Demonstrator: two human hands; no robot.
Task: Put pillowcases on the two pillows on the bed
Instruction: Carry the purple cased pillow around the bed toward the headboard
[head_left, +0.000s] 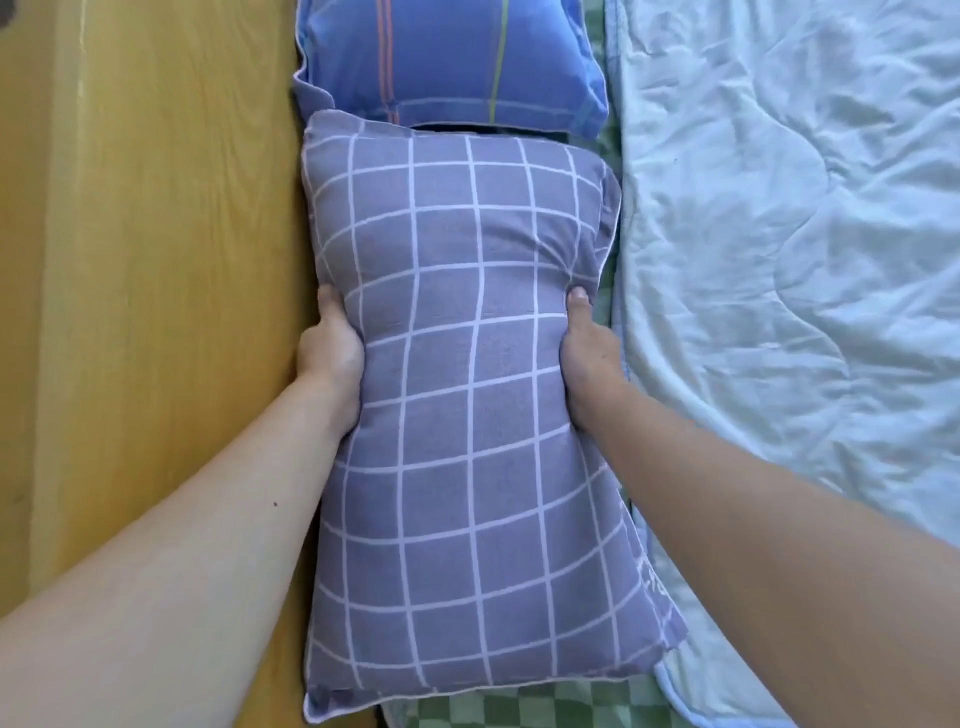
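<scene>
2 hands, left hand (332, 348) and right hand (589, 358), grip the purple white-checked cloth pillow (467, 395) at 9 and 3 o'clock; blue striped pillow (447, 57) lies at 12.

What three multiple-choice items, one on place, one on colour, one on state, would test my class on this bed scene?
1. Where is the striped pillow?
A. beyond the grid pillow
B. on the quilt
C. under the headboard

2. What colour are the grid pillow's lines?
A. black
B. white
C. red

3. What are the hands doing?
A. hanging idle
B. lifting the quilt
C. gripping the grid pillow's sides

Answers:
1 A, it lies past the grid pillow's far end.
2 B, white lines cross purple cloth.
3 C, the left hand and right hand squeeze its middle.
</scene>
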